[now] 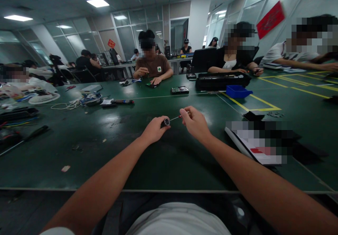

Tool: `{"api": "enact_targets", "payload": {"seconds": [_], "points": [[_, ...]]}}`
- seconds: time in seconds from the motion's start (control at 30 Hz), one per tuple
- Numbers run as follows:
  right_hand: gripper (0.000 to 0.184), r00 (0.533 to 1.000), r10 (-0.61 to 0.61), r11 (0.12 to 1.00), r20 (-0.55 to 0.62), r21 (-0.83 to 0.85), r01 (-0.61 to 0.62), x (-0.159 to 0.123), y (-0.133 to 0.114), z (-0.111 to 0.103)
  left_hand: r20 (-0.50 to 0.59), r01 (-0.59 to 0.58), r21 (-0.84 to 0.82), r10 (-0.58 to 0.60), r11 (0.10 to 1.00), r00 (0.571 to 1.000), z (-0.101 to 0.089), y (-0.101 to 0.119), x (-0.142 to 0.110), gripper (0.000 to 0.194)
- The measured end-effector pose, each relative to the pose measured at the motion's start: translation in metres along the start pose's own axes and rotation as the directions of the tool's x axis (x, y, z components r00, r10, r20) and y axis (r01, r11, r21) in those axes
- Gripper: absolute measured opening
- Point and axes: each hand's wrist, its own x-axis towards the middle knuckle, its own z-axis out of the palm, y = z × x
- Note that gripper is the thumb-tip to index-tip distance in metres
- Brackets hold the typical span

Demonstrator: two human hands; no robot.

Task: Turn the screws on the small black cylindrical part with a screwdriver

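Observation:
My left hand (154, 129) is closed around a small black round part (166, 122) with a silvery rim. Its round face is turned toward my right hand. My right hand (196, 123) grips a thin screwdriver (174, 118) by its red handle, most of which my fingers cover. The metal shaft points left, and its tip is at or very near the rim of the round part; I cannot tell whether they touch. Both hands are just above the green table (169, 164), in front of my body.
Right of my hands lies a white box or booklet (239, 140), partly blurred. Farther back are a blue bin (237, 91), a long black casing (223, 82) and a hard drive (180, 90). A cable bundle (91, 99) and a long screwdriver (37, 133) lie left. A co-worker (153, 64) sits opposite.

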Motion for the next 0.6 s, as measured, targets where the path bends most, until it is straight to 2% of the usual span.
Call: {"api": "enact_targets", "payload": {"seconds": [0.1,0.23,0.3,0.37,0.43,0.5,0.6], "points": [[0.028,0.999,-0.020,1.000,-0.038,-0.012,0.020,0.000,0.001,0.001,-0.007,-0.016,-0.007,0.016,1.000,1.000,0.000,0.000,0.000,0.023],[0.018,0.996,0.005,0.982,-0.085,0.188,0.012,0.002,0.004,0.006,-0.025,-0.014,-0.033,0.013,0.999,1.000,0.000,0.002,0.000,0.021],[0.019,0.994,0.069,0.955,-0.083,0.295,-0.042,0.005,0.006,0.009,-0.033,0.002,-0.041,-0.003,0.999,0.999,-0.001,0.004,0.000,0.023],[0.021,0.980,0.186,0.890,-0.066,0.434,-0.140,0.009,0.010,0.009,-0.054,-0.030,-0.024,0.029,0.999,0.998,-0.001,0.006,0.001,0.026],[0.022,0.942,0.334,0.782,-0.005,0.560,-0.274,0.013,0.016,0.008,-0.072,-0.077,0.027,0.079,0.997,0.994,-0.001,0.006,0.002,0.029],[0.024,0.901,0.427,0.716,0.073,0.581,-0.387,0.017,0.021,0.006,-0.065,-0.082,0.081,0.087,0.993,0.994,0.000,0.003,0.004,0.029],[0.023,0.915,0.402,0.780,-0.012,0.528,-0.336,0.018,0.024,0.005,-0.035,-0.055,0.115,0.059,0.992,0.998,0.002,-0.001,0.006,0.029]]}}
